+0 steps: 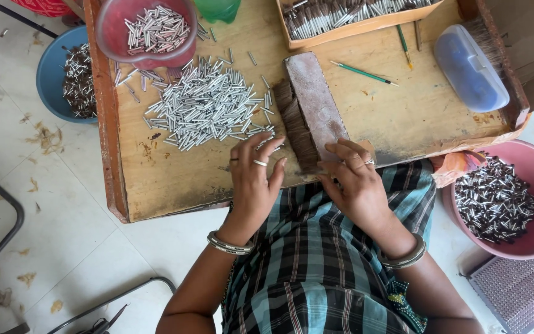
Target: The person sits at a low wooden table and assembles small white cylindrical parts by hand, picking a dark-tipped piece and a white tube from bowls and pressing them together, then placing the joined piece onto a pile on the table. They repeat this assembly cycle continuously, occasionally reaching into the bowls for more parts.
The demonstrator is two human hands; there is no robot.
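1. The left hand (256, 179) rests at the near edge of the wooden table (174, 179), fingers loosely spread, fingertips touching the nearest of the small metal tubes (208, 102); whether it pinches one cannot be told.

2. The right hand (356, 182) lies flat with fingers spread, pressing on the near end of a worn block (315, 102) that holds down a row of dark bristles (296, 127).

3. The tubes are heaped loose on the table just left of the bristles; more fill a red bowl (146, 31) at the far edge.

4. Beyond the table's left side a blue bowl (57, 74) holds darker tubes; a pink basin (508, 198) on the floor to the right holds finished-looking pieces, beside a perforated tray (517, 291).

5. A cardboard box (356, 18) of handles, green sticks (363, 73) and a blue-lidded plastic case (471, 68) lie farther back.

6. Risk, as it looks from here: the bristles overhang near the table edge, so easing the block's pressure could let them fan out or slide off; a sweep of the left wrist could scatter tubes onto the floor.
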